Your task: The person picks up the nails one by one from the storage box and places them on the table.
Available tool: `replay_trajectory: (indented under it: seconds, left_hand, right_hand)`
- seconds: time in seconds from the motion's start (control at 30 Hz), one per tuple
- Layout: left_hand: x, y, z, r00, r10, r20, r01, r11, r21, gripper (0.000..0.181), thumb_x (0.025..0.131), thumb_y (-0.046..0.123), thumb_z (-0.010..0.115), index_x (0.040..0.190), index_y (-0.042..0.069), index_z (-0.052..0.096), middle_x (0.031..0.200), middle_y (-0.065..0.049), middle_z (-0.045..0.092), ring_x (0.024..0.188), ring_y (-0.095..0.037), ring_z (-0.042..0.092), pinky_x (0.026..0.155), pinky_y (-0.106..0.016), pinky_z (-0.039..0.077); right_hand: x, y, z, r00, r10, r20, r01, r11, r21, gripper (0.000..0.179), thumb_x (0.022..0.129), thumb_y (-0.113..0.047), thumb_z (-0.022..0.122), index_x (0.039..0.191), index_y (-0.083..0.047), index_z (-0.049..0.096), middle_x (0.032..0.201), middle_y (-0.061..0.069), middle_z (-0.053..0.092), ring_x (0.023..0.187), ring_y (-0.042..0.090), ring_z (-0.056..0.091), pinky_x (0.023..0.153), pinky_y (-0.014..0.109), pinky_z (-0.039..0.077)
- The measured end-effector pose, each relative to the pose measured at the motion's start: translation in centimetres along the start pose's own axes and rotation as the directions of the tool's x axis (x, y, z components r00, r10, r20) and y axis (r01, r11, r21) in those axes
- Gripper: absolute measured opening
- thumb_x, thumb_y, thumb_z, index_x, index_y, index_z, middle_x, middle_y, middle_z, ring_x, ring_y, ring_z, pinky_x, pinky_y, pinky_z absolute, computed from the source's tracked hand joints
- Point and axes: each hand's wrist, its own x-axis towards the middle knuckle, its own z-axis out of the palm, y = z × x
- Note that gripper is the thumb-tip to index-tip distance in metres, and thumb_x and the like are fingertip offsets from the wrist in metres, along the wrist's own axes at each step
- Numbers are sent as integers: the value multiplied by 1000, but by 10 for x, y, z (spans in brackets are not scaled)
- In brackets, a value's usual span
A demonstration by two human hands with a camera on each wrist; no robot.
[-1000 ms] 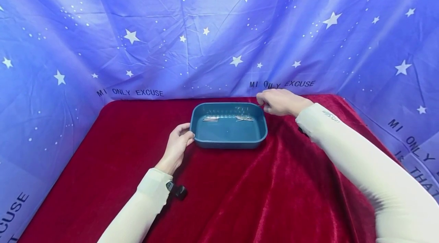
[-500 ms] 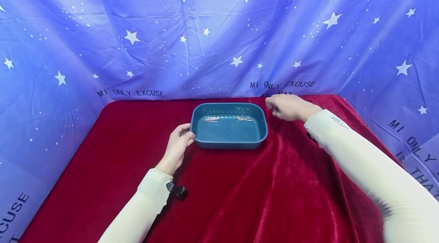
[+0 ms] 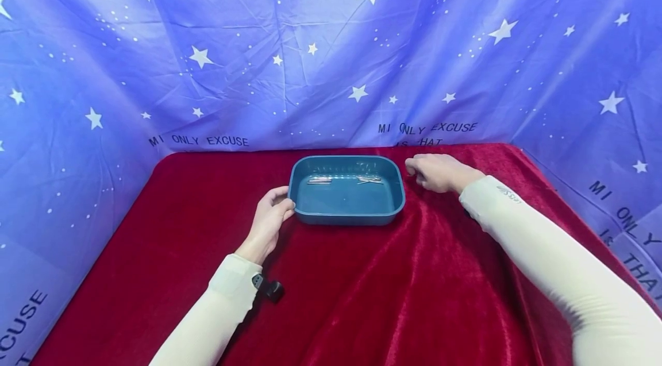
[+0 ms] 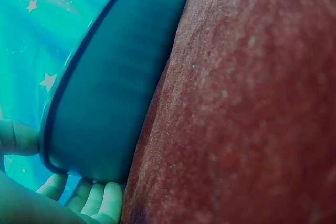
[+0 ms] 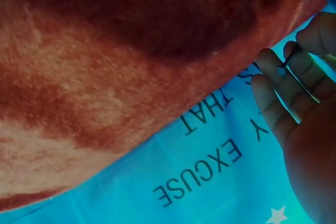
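Observation:
A teal-blue plastic tray (image 3: 343,219) stands on the red cloth. Inside lie two small groups of thin metal nails, a left group (image 3: 319,180) and a right group (image 3: 370,180). My left hand (image 3: 270,214) holds the tray at its left end; in the left wrist view one digit touches the rim and the other fingertips (image 4: 111,195) lie against the side wall. Just right of the tray, apart from it, is my right hand (image 3: 437,172). In the right wrist view its thumb and a finger pinch a thin nail (image 5: 289,59) with a flat round head.
Red velvet cloth (image 3: 331,297) covers the table, with folds on the right side. Blue star-printed curtains (image 3: 279,38) stand close behind the tray and along both sides. A small black device (image 3: 270,289) is strapped at my left wrist.
From above the tray's far right corner, my right hand has moved right and towards me, and lower. The left hand and the tray stay where they were.

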Motion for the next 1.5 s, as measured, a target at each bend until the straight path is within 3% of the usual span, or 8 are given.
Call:
replay_trajectory:
  seconds: [0.63, 1.5]
  left_hand:
    - [0, 0, -1, 1000, 1, 1, -1, 1000, -10, 46, 83, -2, 51, 129, -5, 48, 124, -24, 54, 109, -34, 56, 96, -37, 47]
    - [0, 1, 0, 1000, -1, -6, 1, 1000, 3, 46, 83, -1, 51, 129, -4, 49, 124, -23, 54, 110, -34, 57, 97, -38, 46]
  right_hand:
    - [-4, 7, 27, 999, -38, -20, 38, 999, -22, 20, 74, 2, 61, 83, -16, 57, 79, -2, 51, 76, 21, 54, 69, 40, 48]
    - [-3, 6, 31, 997, -51, -58, 48, 998, -49, 18, 74, 3, 61, 83, -13, 59, 78, 0, 53, 81, 26, 56, 70, 42, 49]
